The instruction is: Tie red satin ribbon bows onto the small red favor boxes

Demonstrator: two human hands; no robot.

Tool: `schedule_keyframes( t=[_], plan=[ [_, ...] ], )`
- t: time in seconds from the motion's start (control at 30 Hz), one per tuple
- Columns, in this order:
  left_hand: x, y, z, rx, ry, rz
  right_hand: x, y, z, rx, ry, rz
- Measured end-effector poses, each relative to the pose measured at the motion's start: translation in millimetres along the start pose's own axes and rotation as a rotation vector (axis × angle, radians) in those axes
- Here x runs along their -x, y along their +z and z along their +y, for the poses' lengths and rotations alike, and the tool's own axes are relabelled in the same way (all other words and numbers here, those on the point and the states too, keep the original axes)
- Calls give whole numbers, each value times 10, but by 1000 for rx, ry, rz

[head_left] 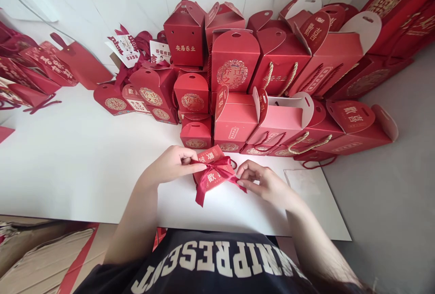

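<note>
A small red gift box [212, 179] with pale lettering stands near the table's front edge, in the middle of the head view. A dark red satin ribbon [217, 165] is tied across its top in a bow, its tails hanging forward and to the right. At the box's left, my left hand [175, 162] pinches the ribbon bow between thumb and fingers. My right hand [263, 181] is on the other side, thumb and forefinger closed on the ribbon's right tail. A dark red cord handle shows behind the bow.
Red gift boxes [234, 65] with gold print are stacked behind, against the tiled wall. Red bags [81, 63] and ribbons lie at the left on the white table [84, 167]. A clear sheet [302, 183] lies at right. Cardboard [44, 262] is below, front left.
</note>
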State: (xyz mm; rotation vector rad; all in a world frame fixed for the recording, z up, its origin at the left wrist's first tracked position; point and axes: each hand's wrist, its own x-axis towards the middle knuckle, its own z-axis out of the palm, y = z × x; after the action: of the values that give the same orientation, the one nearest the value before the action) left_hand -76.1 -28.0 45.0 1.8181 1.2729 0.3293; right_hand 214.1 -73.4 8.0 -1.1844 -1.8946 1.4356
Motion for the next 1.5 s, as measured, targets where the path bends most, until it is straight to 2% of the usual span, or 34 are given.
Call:
schedule_keyframes(
  t=[0.07,0.13,0.2,0.3,0.4,0.57,0.67,1.03,1.2,1.37,1.43,1.5],
  plan=[
    [-9,-52,-35,88,46,-93,4,-160,-105,242,21,-45],
    [-19,-79,-63,126,71,-109,-23,-262,-244,411,22,76],
    [-26,-83,-82,137,79,-101,-89,-288,-376,441,0,156],
    [-28,-72,-88,141,93,-88,-248,-235,-474,379,-98,72],
    [-31,-72,-73,168,117,-69,-425,-174,-433,298,-192,-65],
    [-65,-102,-44,196,139,-85,-615,-145,-289,34,-145,-179],
    [-84,-114,-41,174,120,-110,-663,-137,-231,-36,-135,-216],
    [-91,-89,-172,158,109,-123,-678,-126,-113,-69,-142,-222],
    [-92,-95,-153,111,138,-126,-682,-119,-64,-74,-142,-213],
    [-79,-123,-140,119,104,-126,-677,-109,-103,-18,-194,-156],
    [-63,-126,-103,104,105,-97,-669,-109,-152,-31,-208,-147],
    [-15,-100,-31,51,102,21,-660,-110,-200,-96,-193,-162]
  ],
)
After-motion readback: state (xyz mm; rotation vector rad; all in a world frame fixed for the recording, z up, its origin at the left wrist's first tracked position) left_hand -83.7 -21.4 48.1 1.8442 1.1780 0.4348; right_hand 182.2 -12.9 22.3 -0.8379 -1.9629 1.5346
